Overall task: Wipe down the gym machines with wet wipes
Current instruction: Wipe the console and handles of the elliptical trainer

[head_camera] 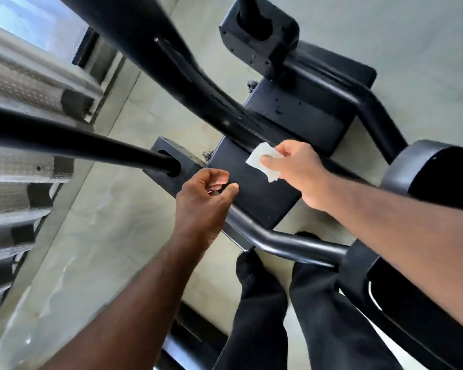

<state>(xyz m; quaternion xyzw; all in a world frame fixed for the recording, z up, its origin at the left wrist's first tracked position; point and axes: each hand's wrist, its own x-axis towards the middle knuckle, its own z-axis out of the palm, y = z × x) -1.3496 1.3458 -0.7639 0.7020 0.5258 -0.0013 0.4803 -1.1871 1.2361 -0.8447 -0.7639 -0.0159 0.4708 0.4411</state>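
Observation:
A black gym machine fills the view, with a flat black base plate [254, 193] low at the centre. My right hand [294, 169] pinches a white wet wipe [259, 156] and holds it against the plate, just below a thick slanted black frame beam [198, 84]. My left hand [206, 193] hovers left of the plate with loosely curled fingers and holds nothing. It is above a curved black tube [284, 241].
A black round bar [86, 145] runs in from the left into a square socket. Perforated metal weight-stack guards [16, 102] stand at the left. A black padded roller [433, 169] sits at the right. My dark-trousered legs [278, 303] stand on the pale tiled floor [104, 236].

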